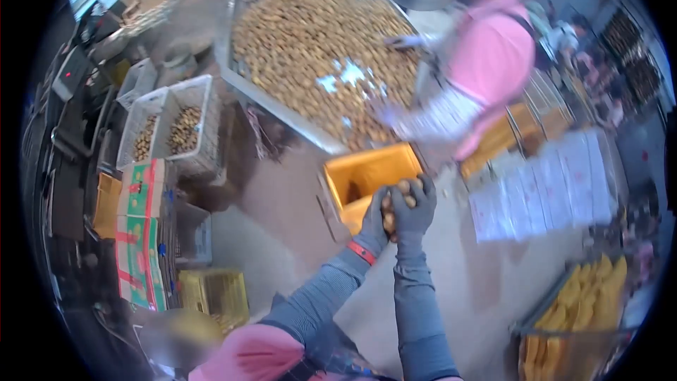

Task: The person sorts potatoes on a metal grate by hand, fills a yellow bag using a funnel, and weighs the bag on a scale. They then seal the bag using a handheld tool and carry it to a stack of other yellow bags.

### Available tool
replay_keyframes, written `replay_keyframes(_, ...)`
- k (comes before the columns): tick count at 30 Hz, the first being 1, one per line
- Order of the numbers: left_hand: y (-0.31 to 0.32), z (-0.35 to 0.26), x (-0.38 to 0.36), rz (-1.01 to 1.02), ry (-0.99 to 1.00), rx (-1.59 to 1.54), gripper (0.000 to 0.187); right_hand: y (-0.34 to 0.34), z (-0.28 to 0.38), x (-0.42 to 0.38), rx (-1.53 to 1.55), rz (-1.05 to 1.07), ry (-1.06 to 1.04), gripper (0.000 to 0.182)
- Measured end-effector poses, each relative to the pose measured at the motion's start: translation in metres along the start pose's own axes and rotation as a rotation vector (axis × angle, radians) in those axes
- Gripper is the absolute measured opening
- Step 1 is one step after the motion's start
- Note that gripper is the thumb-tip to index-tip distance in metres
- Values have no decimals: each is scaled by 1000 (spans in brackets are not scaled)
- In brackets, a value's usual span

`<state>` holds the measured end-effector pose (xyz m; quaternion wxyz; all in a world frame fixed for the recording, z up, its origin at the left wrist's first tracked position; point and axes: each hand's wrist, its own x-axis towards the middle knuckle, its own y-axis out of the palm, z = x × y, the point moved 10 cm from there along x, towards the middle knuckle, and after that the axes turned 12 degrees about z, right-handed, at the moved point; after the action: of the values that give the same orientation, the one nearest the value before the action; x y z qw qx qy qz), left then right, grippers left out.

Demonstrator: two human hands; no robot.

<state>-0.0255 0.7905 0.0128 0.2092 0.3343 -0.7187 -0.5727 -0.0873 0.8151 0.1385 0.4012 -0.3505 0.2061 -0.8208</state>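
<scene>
Both my hands wear grey gloves and are cupped together around several small round brown items, which look like nuts or small potatoes. My left hand point(375, 220) presses against them from the left, with a red band at the wrist. From the right, my right hand point(415, 208) has its fingers curled over the brown items point(388, 217). Just beyond my hands stands an orange-lined box point(374, 164), open at the top, with something dark inside. The hands are at its near right edge.
A large metal-edged tray point(282, 113) heaped with brown items lies ahead; a co-worker in pink point(493, 49) reaches into it. White crates point(201, 113) and stacked cartons point(137, 233) stand left. White sheets point(543, 187) and yellow-lined containers point(582, 296) are right.
</scene>
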Motion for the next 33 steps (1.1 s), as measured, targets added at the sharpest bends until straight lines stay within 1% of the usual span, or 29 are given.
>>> replay_keyframes(1,-24,-20,18,-80,1,-3,44,34,-13,18,24,62,62,33)
replay_keyframes(2,-52,-34,39,-88,37,2,44,69,-31,31,39,135,134,35)
replay_keyframes(3,-90,-33,61,-131,3,-66,42,98,-45,43,53,166,111,35)
replay_keyframes(4,-125,-32,80,-177,-26,-144,40,133,-74,53,85,251,184,37)
replay_keyframes(5,-150,-39,97,-200,12,-157,40,167,-102,58,114,337,264,38)
replay_keyframes(6,-183,-30,104,-360,-80,-198,41,193,-118,64,121,378,257,38)
replay_keyframes(7,-212,-20,105,-513,-181,-242,42,218,-147,64,148,443,399,44)
replay_keyframes(8,-231,-19,112,-526,-163,-254,42,241,-180,63,170,500,540,49)
replay_keyframes(9,-236,-22,112,-562,-92,-383,44,252,-187,67,427,433,546,53)
replay_keyframes(10,-244,-26,109,-609,-44,-395,50,262,-196,67,422,448,550,53)
replay_keyframes(11,-251,-29,106,-654,6,-405,55,263,-208,65,557,398,566,50)
replay_keyframes(12,-263,-23,105,-668,11,-423,55,251,-195,62,689,350,586,47)
replay_keyframes(13,-285,-14,102,-706,68,-470,55,224,-145,56,627,410,715,42)
replay_keyframes(14,-295,-11,95,-742,127,-519,55,225,-151,43,615,432,722,42)
replay_keyframes(16,-295,-7,74,-846,185,-571,53,196,-172,-8,807,307,675,39)
replay_keyframes(18,-312,18,64,-784,247,-661,53,158,-185,-83,822,225,821,35)
replay_keyframes(20,-286,27,48,-678,294,-690,51,118,-231,-191,830,186,988,29)
replay_keyframes(21,-258,28,46,-493,281,-747,50,96,-239,-246,824,250,1088,23)
replay_keyframes(22,-222,30,44,-295,243,-804,49,69,-248,-310,819,317,1287,20)
replay_keyframes(23,-196,43,33,-246,164,-803,43,35,-264,-386,805,410,1421,19)
replay_keyframes(24,-182,67,21,-298,62,-796,42,-7,-264,-440,581,575,1447,20)
replay_keyframes(25,-169,95,4,-348,-57,-778,41,-46,-295,-527,333,861,1240,19)
replay_keyframes(26,-152,123,-14,-334,-171,-776,42,-86,-322,-606,60,1071,995,18)
replay_keyframes(27,-138,152,-30,-315,-283,-764,42,-126,-316,-648,21,1021,1088,20)
replay_keyframes(28,-121,180,-44,-271,-398,-737,42,-161,-315,-704,280,778,1389,22)
replay_keyframes(29,-109,210,-64,-253,-513,-696,44,-190,-318,-772,603,470,1616,24)
replay_keyframes(30,-97,242,-87,-252,-611,-651,45,-217,-334,-849,835,329,1680,26)
replay_keyframes(32,-58,302,-136,-168,-798,-633,46,-274,-296,-892,711,-131,1621,32)
replay_keyframes(33,-35,329,-163,-91,-908,-644,46,-309,-274,-885,297,-37,1502,35)
